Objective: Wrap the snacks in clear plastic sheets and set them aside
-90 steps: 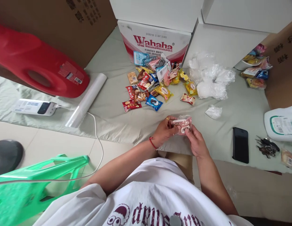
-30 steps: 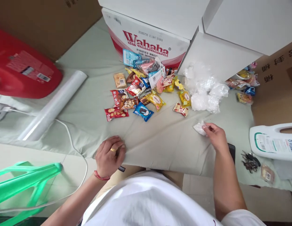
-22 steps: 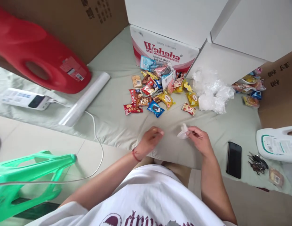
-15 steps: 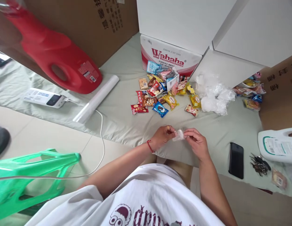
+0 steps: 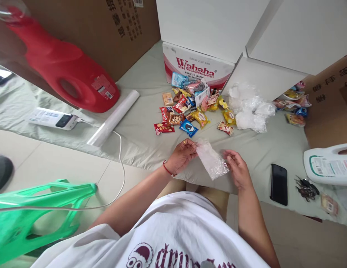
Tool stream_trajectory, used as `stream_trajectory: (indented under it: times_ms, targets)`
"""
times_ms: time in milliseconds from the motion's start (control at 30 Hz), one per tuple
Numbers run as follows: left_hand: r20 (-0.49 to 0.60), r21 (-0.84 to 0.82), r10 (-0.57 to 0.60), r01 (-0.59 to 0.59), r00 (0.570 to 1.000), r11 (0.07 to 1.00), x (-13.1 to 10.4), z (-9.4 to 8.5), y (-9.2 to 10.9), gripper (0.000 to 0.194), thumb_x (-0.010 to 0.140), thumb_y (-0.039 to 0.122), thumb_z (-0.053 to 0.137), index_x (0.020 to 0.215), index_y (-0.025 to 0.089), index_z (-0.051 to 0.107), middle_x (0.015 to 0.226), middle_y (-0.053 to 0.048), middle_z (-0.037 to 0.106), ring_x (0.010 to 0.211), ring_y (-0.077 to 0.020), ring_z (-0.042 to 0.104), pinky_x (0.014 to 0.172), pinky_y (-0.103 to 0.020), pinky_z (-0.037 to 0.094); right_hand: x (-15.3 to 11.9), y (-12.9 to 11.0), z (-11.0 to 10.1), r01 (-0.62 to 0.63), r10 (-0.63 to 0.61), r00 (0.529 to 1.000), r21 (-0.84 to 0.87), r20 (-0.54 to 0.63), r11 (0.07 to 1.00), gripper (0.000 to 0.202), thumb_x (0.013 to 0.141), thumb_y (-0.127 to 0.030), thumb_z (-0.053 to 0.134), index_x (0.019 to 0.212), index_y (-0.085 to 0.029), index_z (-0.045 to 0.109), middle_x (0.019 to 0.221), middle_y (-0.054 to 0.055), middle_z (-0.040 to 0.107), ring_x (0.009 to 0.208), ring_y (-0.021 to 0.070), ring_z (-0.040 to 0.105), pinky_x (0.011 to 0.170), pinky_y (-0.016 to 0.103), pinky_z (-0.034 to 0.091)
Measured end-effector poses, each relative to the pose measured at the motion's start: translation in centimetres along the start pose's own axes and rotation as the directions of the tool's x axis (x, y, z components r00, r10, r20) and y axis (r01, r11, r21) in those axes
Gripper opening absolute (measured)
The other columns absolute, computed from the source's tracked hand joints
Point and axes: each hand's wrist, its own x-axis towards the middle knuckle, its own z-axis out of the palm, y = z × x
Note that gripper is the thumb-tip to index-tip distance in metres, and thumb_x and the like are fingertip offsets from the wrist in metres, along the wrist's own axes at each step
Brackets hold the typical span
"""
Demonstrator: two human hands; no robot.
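Note:
A clear plastic bag hangs unfolded and slightly crinkled between my hands, tilted down to the right. My left hand pinches its upper left corner between thumb and fingers. My right hand is beside the bag's right edge, fingers loosely curled and apart; no firm grip shows. Just beyond my hands lies a pile of small wrapped snacks, among them a blue packet and a yellow packet. To the right of the pile sits a heap of crumpled clear plastic bags.
A Wahaba-style red and white carton stands behind the snacks under white boxes. At left are a red jug, a plastic roll and a power bank with cable. At right lie a phone, keys and a white bottle.
The bag was bunched small between both hands; now it is spread out longer. My left hand has moved left and slightly up, and my right hand's fingers have loosened from the plastic.

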Motion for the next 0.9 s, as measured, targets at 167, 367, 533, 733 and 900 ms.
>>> stream_trajectory:
  times_ms: [167,367,533,733,900]
  targets:
    - [-0.01,0.218,0.108,-0.103,0.994,0.97,0.6,0.1,-0.6,0.042,0.069,0.042,0.092,0.087,0.018,0.061,0.107,-0.005,0.072,0.097,-0.0164,0.066,0.09,-0.031,0.053,-0.5,-0.8,1.4,-0.147,0.133,0.942,0.02,0.308,0.989,0.052,0.073,-0.066,0.081,0.095,-0.02,0.074,0.08,0.004,0.07,0.067,0.016,0.058,0.062,0.028,0.046]
    - [-0.269,0.582,0.242,-0.043,0.932,0.812,-0.6,1.6,-2.4,0.035,0.085,0.051,0.073,0.097,0.021,0.059,0.104,-0.006,0.068,0.098,-0.0212,0.066,0.086,-0.036,0.054,-1.0,-0.9,4.4,0.189,-0.229,0.972,-0.396,-0.056,0.899,0.031,0.089,-0.051,0.067,0.091,-0.021,0.072,0.081,0.003,0.07,0.068,0.0157,0.056,0.069,0.03,0.046]
    - [-0.212,0.617,0.196,-0.024,0.957,0.787,-0.7,3.1,-3.7,0.021,0.081,0.037,0.075,0.084,0.021,0.063,0.09,-0.004,0.069,0.092,-0.0216,0.066,0.09,-0.036,0.052,-1.3,-1.2,5.9,0.191,-0.211,0.977,-0.306,-0.034,0.933,0.029,0.09,-0.051,0.067,0.092,-0.022,0.072,0.079,0.001,0.068,0.065,0.0138,0.054,0.065,0.027,0.045]
    - [-0.327,0.294,0.133,-0.033,0.936,0.955,0.2,1.4,-2.6,0.024,0.092,0.041,0.06,0.08,0.022,0.053,0.064,0.004,0.052,0.057,-0.0111,0.052,0.054,-0.022,0.04,-0.3,-0.3,3.5,-0.039,0.058,0.988,0.134,-0.142,0.99,0.044,0.07,-0.057,0.083,0.089,-0.02,0.068,0.068,-0.004,0.057,0.056,0.0096,0.044,0.05,0.023,0.036]
    - [-0.311,0.33,0.185,-0.077,0.932,0.941,0.0,0.6,-2.2,0.028,0.093,0.047,0.061,0.083,0.023,0.051,0.056,0.01,0.034,0.043,-0.0075,0.03,0.042,-0.02,0.025,-0.1,1.0,1.9,-0.006,0.011,0.958,0.017,-0.285,1.0,0.051,0.076,-0.064,0.076,0.096,-0.018,0.068,0.076,0.0,0.063,0.059,0.0101,0.047,0.052,0.024,0.039]
